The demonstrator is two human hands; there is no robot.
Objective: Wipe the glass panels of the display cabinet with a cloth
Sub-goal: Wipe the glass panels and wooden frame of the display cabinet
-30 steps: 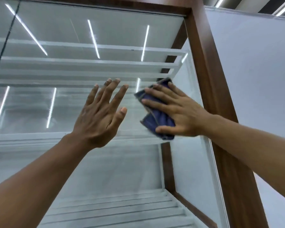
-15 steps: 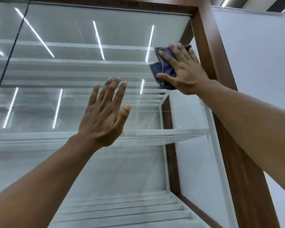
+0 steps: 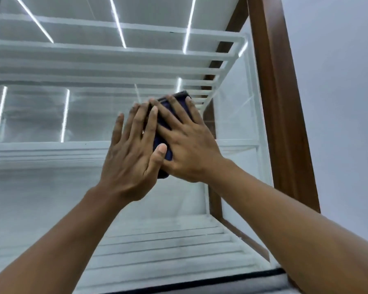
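Fingers of the left hand [image 3: 134, 158] are straight and barely parted, thumb over the dark blue cloth [image 3: 181, 96]; right hand [image 3: 191, 149] presses that cloth flat to the glass panel [image 3: 51, 187] under spread fingers; beyond the fingertips run white shelves [image 3: 94, 49]; right of them stands a wooden frame [image 3: 280, 102].

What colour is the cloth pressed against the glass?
The cloth is dark navy blue, clearest in head view.

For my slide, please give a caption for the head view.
Right hand presses a dark blue cloth against the cabinet glass; left hand open alongside.
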